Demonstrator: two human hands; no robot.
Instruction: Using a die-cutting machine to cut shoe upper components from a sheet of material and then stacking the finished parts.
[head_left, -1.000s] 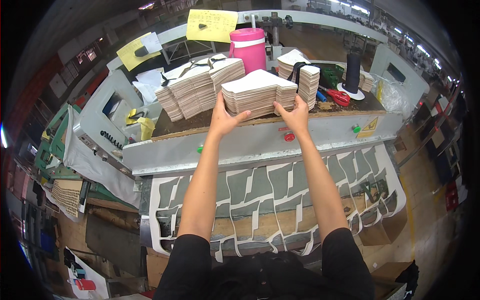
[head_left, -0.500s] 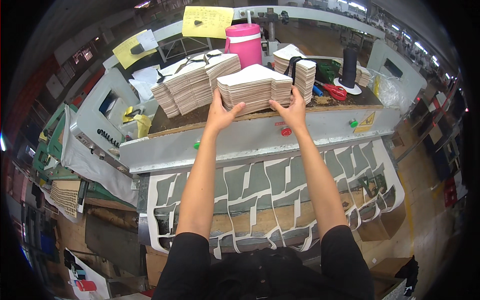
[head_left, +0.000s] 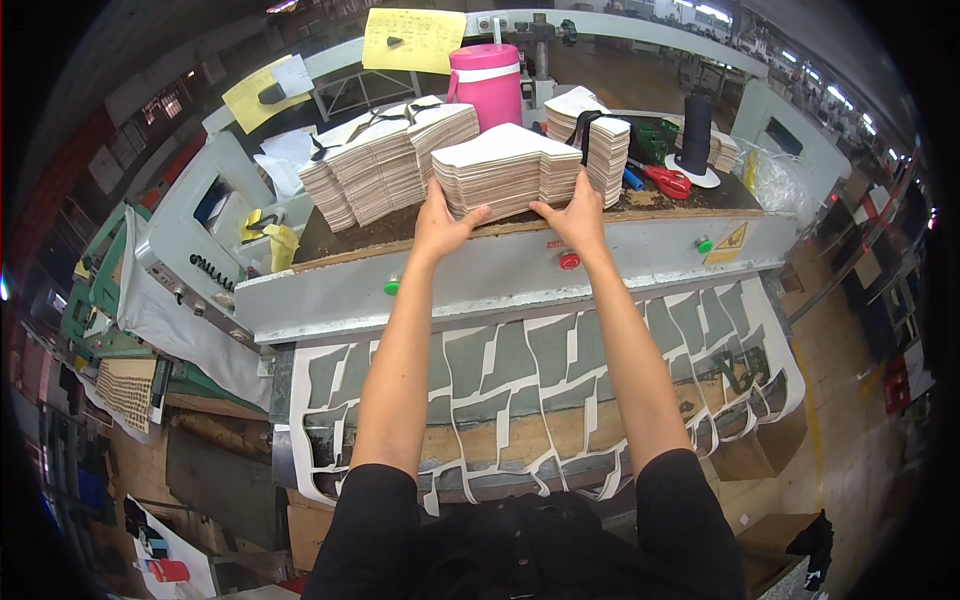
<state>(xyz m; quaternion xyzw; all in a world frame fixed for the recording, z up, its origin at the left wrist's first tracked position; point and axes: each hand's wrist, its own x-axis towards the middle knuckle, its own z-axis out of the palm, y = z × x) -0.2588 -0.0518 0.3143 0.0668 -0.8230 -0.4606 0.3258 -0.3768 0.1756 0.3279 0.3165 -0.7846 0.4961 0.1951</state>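
1. Reaching forward from the lower edge of the view, both bare forearms pass over a sheet of pale material with cut-out shapes [head_left: 540, 400] and the grey front ledge of the machine [head_left: 500, 280].
2. Left hand [head_left: 440, 222] and right hand [head_left: 575, 218] sit at the front edge of the dark worktop [head_left: 380, 225], equally near a stack of pale cut pieces [head_left: 505, 172].
3. Each hand clasps one near corner of that stack: the left thumb hooks over the near-left corner, and the right palm presses the near-right side. Fingers under or behind the stack are hidden.
4. The stack lies directly ahead of the grip, its long axis running left to right across the worktop, so the hands bracket its two ends.
5. Beside it to the left lean taller fanned stacks [head_left: 380, 165]; to the right stands a banded stack [head_left: 595, 140], very close.
6. Farther back are a pink jug [head_left: 485, 82], red scissors [head_left: 665, 182] and a black cone [head_left: 695, 135].
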